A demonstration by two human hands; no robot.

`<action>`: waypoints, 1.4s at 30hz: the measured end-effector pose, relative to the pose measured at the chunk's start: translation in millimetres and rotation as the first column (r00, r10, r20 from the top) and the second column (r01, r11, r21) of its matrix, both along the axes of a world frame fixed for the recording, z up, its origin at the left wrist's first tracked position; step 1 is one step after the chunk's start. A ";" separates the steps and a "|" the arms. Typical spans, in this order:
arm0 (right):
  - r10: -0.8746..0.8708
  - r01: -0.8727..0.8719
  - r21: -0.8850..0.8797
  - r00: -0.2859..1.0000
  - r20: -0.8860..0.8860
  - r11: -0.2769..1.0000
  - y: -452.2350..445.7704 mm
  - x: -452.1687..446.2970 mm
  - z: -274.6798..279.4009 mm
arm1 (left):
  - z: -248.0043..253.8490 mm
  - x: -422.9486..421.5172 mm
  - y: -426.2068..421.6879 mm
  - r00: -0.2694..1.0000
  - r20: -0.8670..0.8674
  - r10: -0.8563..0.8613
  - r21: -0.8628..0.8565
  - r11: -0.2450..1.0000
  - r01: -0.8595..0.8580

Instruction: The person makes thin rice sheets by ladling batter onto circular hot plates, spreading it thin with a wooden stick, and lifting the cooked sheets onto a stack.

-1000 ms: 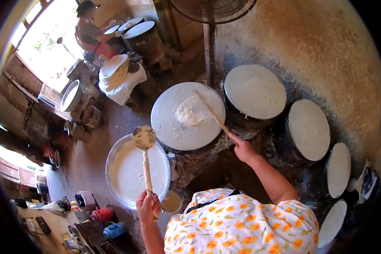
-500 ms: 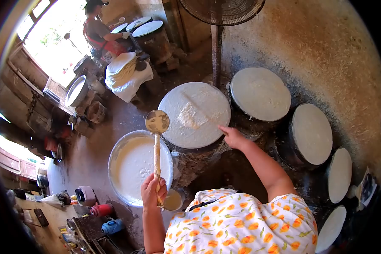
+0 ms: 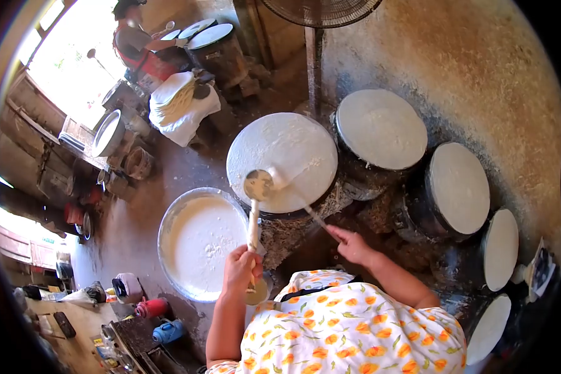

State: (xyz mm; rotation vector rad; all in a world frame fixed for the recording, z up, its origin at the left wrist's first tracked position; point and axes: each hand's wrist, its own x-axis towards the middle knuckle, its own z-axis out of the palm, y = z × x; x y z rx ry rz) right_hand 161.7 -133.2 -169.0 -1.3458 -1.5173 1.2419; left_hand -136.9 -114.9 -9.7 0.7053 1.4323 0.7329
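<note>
My left hand [image 3: 240,269] is closed round the wrapped handle of a ladle [image 3: 258,185]. The ladle's bowl is over the near left part of a round white-coated drum top [image 3: 305,140]. In my right hand [image 3: 353,245] is a thin flat scraper [image 3: 315,215], its far end reaching over the same surface. A small white mound of batter [image 3: 280,179] sits beside the ladle's bowl, near the scraper's blurred far end. Left of the drum, a wide basin [image 3: 163,240] holds pale liquid batter with lumps on it.
More round white-topped drums [image 3: 382,129] curve along the right wall. A fan [image 3: 321,11] on a post stands behind. At the back left, another person [image 3: 137,47] works by similar drums, near a cloth-covered stand [image 3: 190,121] with stacked pale sheets. A small container [image 3: 258,293] is below my left hand.
The ladle has moved right and down, from above the basin's edge to over the drum top. My right hand has drawn back toward me, and the batter mound has shifted nearer the ladle.
</note>
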 end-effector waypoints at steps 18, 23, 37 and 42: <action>-0.094 0.094 0.011 0.979 0.179 0.996 121.3 -2.9 57.8 | -22.7 22.1 108.0 0.991 -0.134 0.000 0.165 0.986 0.022; -0.007 0.012 -0.411 1.000 0.012 0.912 102.8 -11.4 64.9 | -21.1 33.3 104.5 0.983 -0.182 0.033 0.113 0.994 -0.013; -0.068 -0.161 0.351 0.827 0.558 0.922 66.1 -34.8 119.9 | 11.0 -33.1 -8.1 0.630 0.726 0.274 0.011 0.912 -0.409; -0.204 0.145 0.203 0.929 0.309 0.968 118.9 -29.3 67.8 | 9.6 -54.0 -25.8 -0.043 0.991 0.126 -0.133 0.958 -0.254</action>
